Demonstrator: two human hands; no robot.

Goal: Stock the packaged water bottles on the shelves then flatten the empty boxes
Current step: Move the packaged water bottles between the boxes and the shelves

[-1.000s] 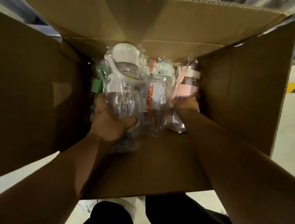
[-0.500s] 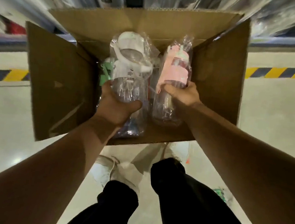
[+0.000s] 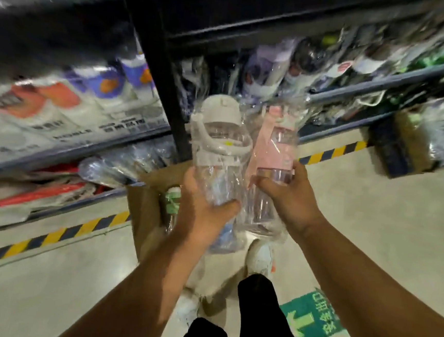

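My left hand grips a clear plastic-wrapped water bottle with a white lid and strap, held upright in front of me. Beside it, my right hand holds a wrapped bottle with a pink lid and band. Both bottles are raised above the open cardboard box on the floor below. A green-lidded bottle still shows inside the box. The shelves ahead hold several wrapped bottles, blurred by motion.
A black shelf post stands just behind the bottles. The left shelf rail carries packaged goods. Yellow-black floor tape runs along the shelf base. A green floor sign lies right of my legs and shoes.
Both hands lifted their bottles up out of the box toward the shelves. My view rose from the box interior to the shelving, and the box dropped below my hands.
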